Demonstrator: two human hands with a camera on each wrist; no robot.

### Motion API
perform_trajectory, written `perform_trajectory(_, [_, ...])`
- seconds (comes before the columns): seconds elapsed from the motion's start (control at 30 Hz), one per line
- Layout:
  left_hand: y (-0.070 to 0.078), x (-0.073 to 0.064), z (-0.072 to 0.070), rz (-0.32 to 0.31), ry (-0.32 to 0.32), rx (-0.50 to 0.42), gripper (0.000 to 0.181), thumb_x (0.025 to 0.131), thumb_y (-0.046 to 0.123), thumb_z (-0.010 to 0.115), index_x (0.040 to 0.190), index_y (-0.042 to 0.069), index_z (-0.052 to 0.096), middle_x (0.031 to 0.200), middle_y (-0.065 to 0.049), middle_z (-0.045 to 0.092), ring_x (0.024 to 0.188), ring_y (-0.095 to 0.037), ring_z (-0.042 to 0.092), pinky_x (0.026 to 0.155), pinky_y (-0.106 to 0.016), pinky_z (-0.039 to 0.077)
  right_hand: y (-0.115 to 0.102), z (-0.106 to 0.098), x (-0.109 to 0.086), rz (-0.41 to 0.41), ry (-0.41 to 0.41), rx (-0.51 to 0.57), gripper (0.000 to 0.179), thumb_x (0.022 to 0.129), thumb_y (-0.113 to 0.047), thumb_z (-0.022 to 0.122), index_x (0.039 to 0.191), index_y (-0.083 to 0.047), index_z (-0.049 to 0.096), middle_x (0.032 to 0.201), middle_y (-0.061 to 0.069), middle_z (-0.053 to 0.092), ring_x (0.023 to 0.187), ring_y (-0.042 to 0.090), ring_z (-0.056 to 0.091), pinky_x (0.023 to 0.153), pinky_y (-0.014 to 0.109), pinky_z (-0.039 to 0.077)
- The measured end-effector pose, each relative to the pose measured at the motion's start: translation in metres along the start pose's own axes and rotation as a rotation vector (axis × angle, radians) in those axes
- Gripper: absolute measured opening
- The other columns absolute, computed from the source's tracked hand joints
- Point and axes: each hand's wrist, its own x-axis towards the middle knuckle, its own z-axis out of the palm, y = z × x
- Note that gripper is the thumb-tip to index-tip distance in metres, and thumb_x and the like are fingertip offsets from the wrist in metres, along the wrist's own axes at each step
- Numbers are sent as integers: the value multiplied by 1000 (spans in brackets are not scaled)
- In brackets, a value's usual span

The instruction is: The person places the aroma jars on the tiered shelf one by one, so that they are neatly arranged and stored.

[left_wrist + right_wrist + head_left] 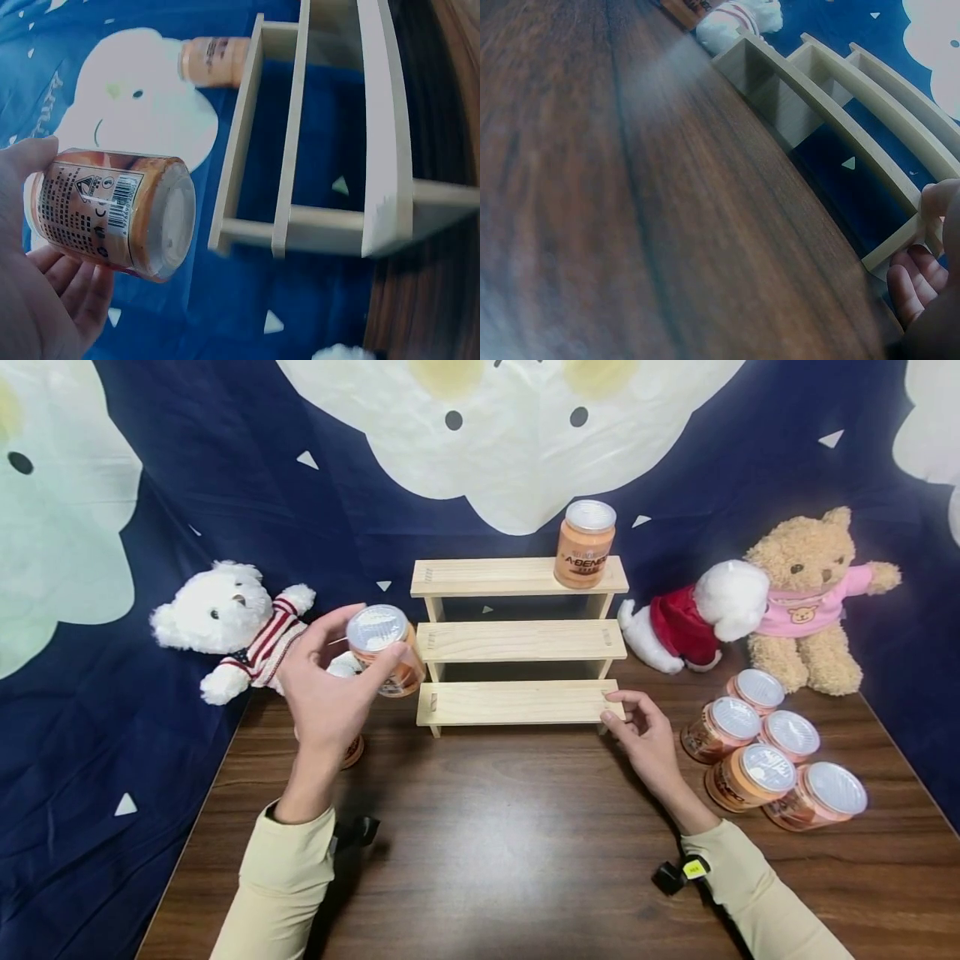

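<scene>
My left hand holds up a jar with a clear lid and orange contents, thumb on one side and fingers round the other. In the left wrist view its printed label with a barcode faces the camera. The jar is beside the left end of a three-tier wooden shelf rack, above the table. At the rack's other end, my right hand pinches the right end of the lowest tier between thumb and fingers. A similar jar stands upright on the top tier, toward its right end.
Several like jars stand grouped on the table at the right. Another jar is partly hidden behind my left wrist. A white bear leans at the left; a red-clothed plush and a tan bear sit at the right.
</scene>
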Motion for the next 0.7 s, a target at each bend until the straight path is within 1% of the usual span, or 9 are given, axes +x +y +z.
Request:
perform_trajectory(0.23, [3,3,30,43,-43,-37,54,77,15,102,124,2,81,108,-9,81,94,-15,73,84,-22,61,0,1,0,7,3,1,29,102,8,73,130,13,66,93,-2,68,75,8,64,59,13,49])
perform_trajectory(0.3, [4,4,38,58,-56,-49,55,77,16,101,125,1,81,107,-10,81,94,-16,72,82,-24,61,0,1,0,9,4,-7,29,102,8,73,130,13,66,94,-2,67,75,7,64,59,12,49])
perform_trajectory(0.43, [6,7,54,56,-87,-98,56,77,16,101,126,1,80,104,-10,80,91,-18,71,74,-25,59,0,1,0,13,9,-26,29,102,8,73,130,12,67,96,-2,64,76,4,61,58,12,47])
perform_trajectory(0.5, [6,9,62,46,-104,-126,54,78,15,101,126,2,80,104,-9,80,91,-19,72,73,-24,59,0,1,0,14,13,-35,29,102,7,74,130,11,68,97,-2,64,76,4,61,58,12,47])
perform_trajectory(0.63, [2,14,78,52,-122,-132,52,79,17,100,125,2,80,107,-8,80,91,-18,71,75,-27,59,-1,1,0,15,17,-44,29,102,6,74,130,10,68,98,-1,63,77,4,61,59,12,47])
perform_trajectory(0.7, [0,16,85,72,-117,-112,51,80,20,99,124,3,80,108,-8,80,92,-16,71,77,-28,60,-1,1,0,15,18,-44,29,102,6,74,130,10,68,97,-1,63,77,4,61,59,12,47])
